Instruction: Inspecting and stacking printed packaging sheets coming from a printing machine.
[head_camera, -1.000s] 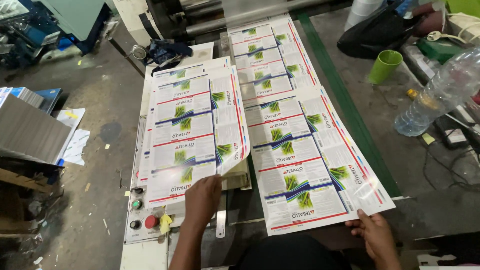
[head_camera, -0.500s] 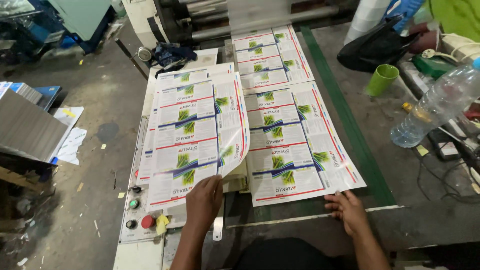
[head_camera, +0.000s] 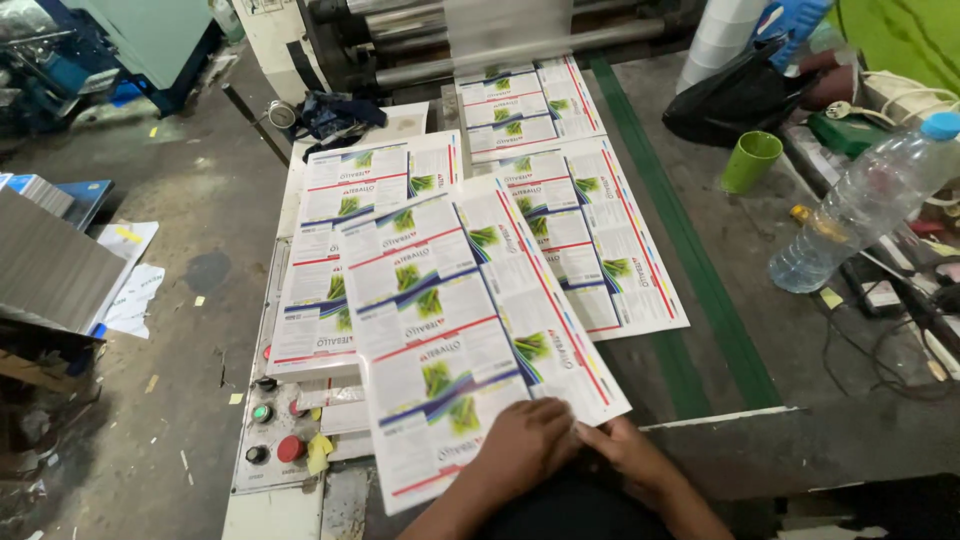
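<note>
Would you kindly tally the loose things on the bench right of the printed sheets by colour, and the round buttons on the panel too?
Green cup: 1
Clear bottle: 1
Black bag: 1
Green button: 1
Red button: 1
Black button: 1
Total: 6

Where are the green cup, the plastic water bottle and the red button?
green cup (head_camera: 750, 160), head view, on its side wall
plastic water bottle (head_camera: 860, 205), head view, mid-body
red button (head_camera: 290, 448), head view, on its top

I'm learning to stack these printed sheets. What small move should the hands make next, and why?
Probably slide the top sheet left and square it: both hands, left and right, grip its near edge, and it lies skewed across the left stack and the right sheet.
</note>
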